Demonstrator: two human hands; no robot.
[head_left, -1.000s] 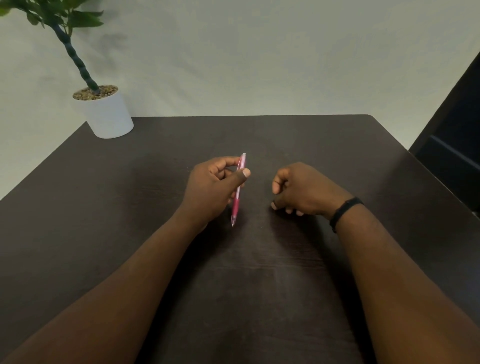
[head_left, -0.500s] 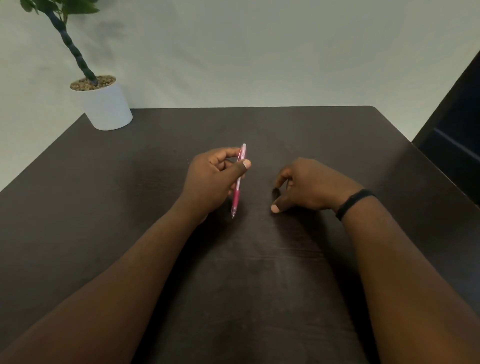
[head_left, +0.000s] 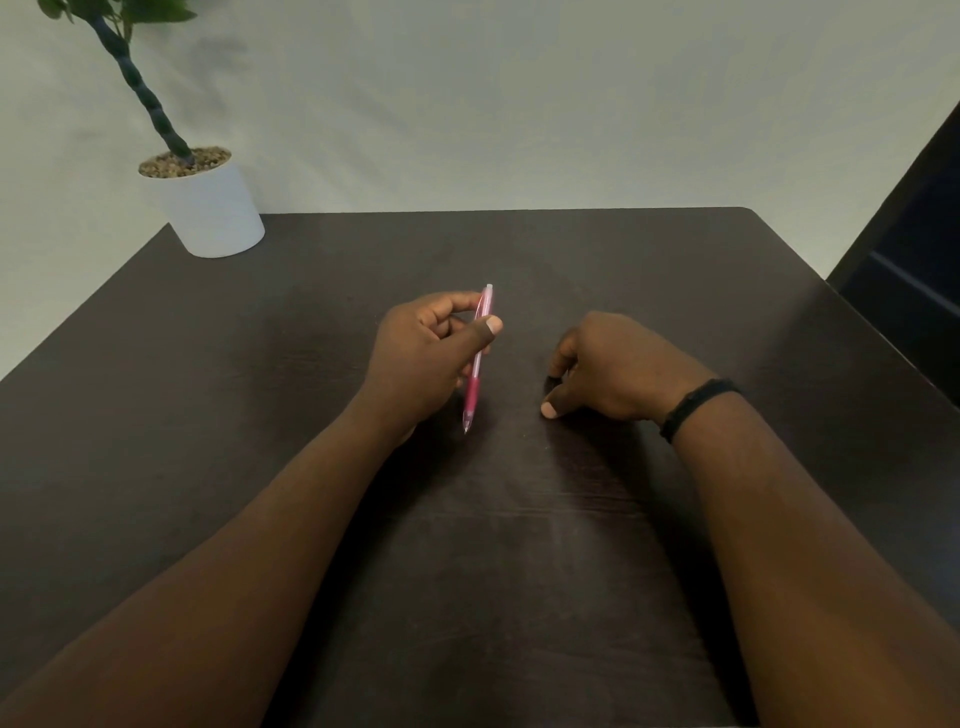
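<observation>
Fingers (head_left: 457, 301) of left hand (head_left: 421, 358) around pen (head_left: 471, 387)

The pen (head_left: 474, 382) in the left hand (head_left: 426, 358) is pink: pale and see-through along the upper barrel, deeper rose on the grip below the thumb, whitish at the top end, silvery at the tip. The counter (head_left: 519, 545) under both hands is very dark brown with a faint, fine wood grain. A black band (head_left: 696, 408) circles the wrist behind the right hand (head_left: 613, 369). Far beyond the left hand, to its left, a plain white pot (head_left: 213, 213) carries speckled tan and grey pebbles (head_left: 184, 161). Its stem (head_left: 140, 88) is dark green with a spiral twist. The wall (head_left: 519, 104) is pale grey-green.
</observation>
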